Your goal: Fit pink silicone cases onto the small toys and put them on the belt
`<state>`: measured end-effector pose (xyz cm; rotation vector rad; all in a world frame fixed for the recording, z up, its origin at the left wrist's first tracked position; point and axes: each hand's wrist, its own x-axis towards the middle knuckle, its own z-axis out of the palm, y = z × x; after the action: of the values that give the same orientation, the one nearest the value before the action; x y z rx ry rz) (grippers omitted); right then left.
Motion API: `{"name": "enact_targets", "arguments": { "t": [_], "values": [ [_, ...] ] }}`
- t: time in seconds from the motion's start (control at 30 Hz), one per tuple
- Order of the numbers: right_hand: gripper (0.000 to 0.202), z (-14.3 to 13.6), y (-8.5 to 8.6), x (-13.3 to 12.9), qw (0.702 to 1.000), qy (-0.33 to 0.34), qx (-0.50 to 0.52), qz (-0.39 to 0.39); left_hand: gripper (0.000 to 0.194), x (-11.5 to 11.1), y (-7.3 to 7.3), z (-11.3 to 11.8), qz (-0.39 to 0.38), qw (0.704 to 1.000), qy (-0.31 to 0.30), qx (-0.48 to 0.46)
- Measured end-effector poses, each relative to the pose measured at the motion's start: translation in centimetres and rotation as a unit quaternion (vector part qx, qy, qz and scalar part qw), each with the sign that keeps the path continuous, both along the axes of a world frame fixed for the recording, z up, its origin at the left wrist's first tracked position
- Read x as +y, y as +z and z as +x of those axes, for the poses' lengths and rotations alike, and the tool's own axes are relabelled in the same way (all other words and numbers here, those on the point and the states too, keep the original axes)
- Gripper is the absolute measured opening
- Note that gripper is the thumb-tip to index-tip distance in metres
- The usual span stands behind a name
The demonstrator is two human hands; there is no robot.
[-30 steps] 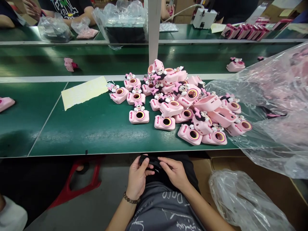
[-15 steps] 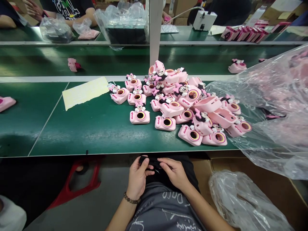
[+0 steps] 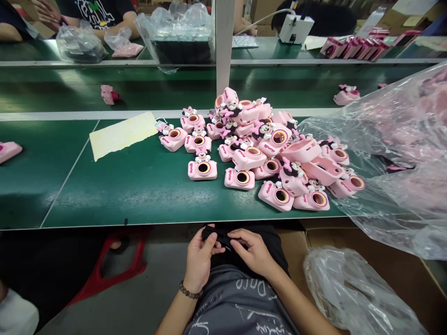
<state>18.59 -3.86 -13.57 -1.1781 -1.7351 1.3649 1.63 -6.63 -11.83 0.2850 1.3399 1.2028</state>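
Below the table edge, over the lap, my left hand (image 3: 200, 256) pinches a dark black item (image 3: 220, 237) between thumb and fingers. This item looks soft and strip-like, but its kind cannot be told against the black clothing. From the other side, the bent fingers and thumb of my right hand (image 3: 252, 251) close on its right end. On the green table in front lies a heap of pink toy camera cases (image 3: 249, 158), each with a mouse figure on top. One single pink camera case (image 3: 202, 170) sits upright at the heap's left front.
A yellowish paper sheet (image 3: 122, 135) lies left of the heap. A large clear plastic bag (image 3: 394, 186) spreads over the table's right side. Beneath it stands a cardboard box (image 3: 377, 260) with plastic inside. A white post (image 3: 223, 46) rises behind; a co-worker's arm (image 3: 129, 23) shows across the line.
The fingers of my right hand have shifted slightly on the black item and curl more. On the far belt, the pink cases have moved a little to the right.
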Motion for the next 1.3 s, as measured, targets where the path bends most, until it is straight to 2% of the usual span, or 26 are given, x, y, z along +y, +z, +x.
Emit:
{"name": "enact_targets", "arguments": {
  "t": [0.23, 0.43, 0.77, 0.87, 0.97, 1.13, 1.3],
  "values": [
    [0.016, -0.1, 0.1, -0.1, 0.999, 0.024, -0.005, 0.04, 0.038, -0.3, 0.1, -0.1, 0.032, 0.995, -0.059, 0.078],
    [0.015, 0.1, -0.1, -0.1, 0.999, 0.027, -0.008, 0.03, 0.033, -0.1, 1.0, -0.1, 0.052, 0.987, -0.081, 0.129],
    [0.016, 0.2, 0.5, -0.1, 0.998, 0.055, 0.0, -0.019, 0.028, 0.3, 1.5, 0.1, 0.062, 0.99, -0.094, 0.086],
    [0.03, 0.2, 0.9, -0.1, 0.997, 0.075, 0.004, -0.032, 0.027, 0.4, 1.5, 0.0, 0.066, 0.989, -0.096, 0.09],
    [0.042, 0.1, 0.9, 0.1, 0.996, 0.093, -0.001, -0.013, 0.027, 0.4, 1.4, -0.2, 0.075, 0.986, -0.106, 0.104],
    [0.029, 0.1, 0.6, 0.1, 0.996, 0.081, -0.013, 0.024, 0.025, 0.2, 0.7, -0.1, 0.084, 0.986, -0.113, 0.089],
    [0.032, 0.2, 0.1, -0.3, 0.996, 0.049, -0.008, 0.074, 0.026, 0.1, 0.3, 0.0, 0.093, 0.99, -0.098, 0.037]
  ]
}}
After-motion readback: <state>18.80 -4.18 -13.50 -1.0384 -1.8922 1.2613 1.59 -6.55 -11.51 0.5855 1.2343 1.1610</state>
